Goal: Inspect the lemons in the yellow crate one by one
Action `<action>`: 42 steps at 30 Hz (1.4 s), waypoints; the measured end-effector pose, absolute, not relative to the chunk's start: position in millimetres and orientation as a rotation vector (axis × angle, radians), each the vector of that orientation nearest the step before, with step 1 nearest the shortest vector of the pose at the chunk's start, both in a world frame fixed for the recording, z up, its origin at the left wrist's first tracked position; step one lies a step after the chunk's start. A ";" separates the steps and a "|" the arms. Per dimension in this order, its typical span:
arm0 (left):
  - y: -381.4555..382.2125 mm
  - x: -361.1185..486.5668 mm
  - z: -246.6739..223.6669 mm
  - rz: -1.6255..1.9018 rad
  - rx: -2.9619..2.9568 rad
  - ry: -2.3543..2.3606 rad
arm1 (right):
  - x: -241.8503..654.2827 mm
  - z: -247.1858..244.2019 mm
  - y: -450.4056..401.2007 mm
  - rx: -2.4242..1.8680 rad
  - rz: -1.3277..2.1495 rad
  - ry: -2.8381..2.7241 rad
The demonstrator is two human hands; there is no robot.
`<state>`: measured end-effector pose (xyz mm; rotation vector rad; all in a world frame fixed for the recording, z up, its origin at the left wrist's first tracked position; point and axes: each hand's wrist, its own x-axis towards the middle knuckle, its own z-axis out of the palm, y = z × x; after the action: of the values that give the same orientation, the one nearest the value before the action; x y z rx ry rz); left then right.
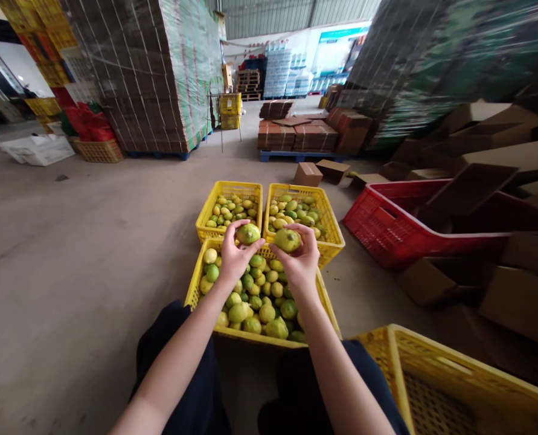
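My left hand [238,252] is closed on a green-yellow lemon [249,234], fingers and thumb around its sides. My right hand [301,257] grips another lemon [287,240], yellower, its tip facing me. Both fruits are held up side by side, a small gap apart, above the near yellow crate [329,302]. That crate is full of green and yellow lemons [267,313]. Just beyond it stand two more yellow crates, a left one [199,219] and a right one [334,226], each holding lemons.
At the lower right is another yellow crate [468,356]. A red crate [381,220] and a heap of cardboard boxes [517,284] lie on the right. Flattened cartons [314,138] rest on a blue pallet [280,156] ahead. Tall wrapped stacks [133,78] rise behind.
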<state>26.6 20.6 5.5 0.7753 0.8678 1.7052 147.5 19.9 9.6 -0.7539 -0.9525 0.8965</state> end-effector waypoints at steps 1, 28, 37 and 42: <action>21.4 26.1 4.8 1.706 0.798 0.894 | 147.7 9.5 19.7 -0.767 0.898 -0.969; 20.6 16.8 13.2 1.293 -0.027 0.311 | 151.0 6.7 27.1 -0.391 1.773 -0.218; 23.2 27.0 1.6 1.341 -0.016 0.299 | 143.0 4.5 27.0 -0.296 1.744 -0.070; 25.5 29.0 0.0 1.366 0.000 0.339 | 139.3 1.2 28.4 -0.264 1.735 -0.057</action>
<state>29.0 25.5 0.0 0.0003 0.3385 1.3658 139.3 28.4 1.2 -0.2640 -0.0566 1.7347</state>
